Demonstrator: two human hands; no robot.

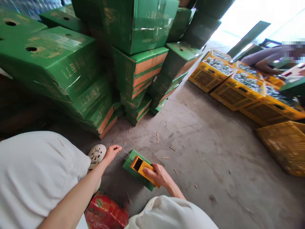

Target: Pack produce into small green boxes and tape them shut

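Note:
My right hand (158,175) is wrapped round a yellow, box-shaped tool (137,163) with a dark rectangular opening at its far end. Directly beneath the tool is a narrow green cardboard piece (131,155), perhaps a box seen from above; the tool and hand cover much of it. My left hand (113,153) hovers to its left, near a white clog (97,156), with fingertips pinched together. A faint, clear streak shows between those fingertips and the green cardboard, too thin to identify.
Green cartons (78,70) stand in tall stacks ahead and left. A red printed package (106,211) lies between my legs. Yellow crates (238,92) with greyish contents line the right, where another person (264,60) leans over. Brown scraps (157,138) litter the concrete floor (202,143).

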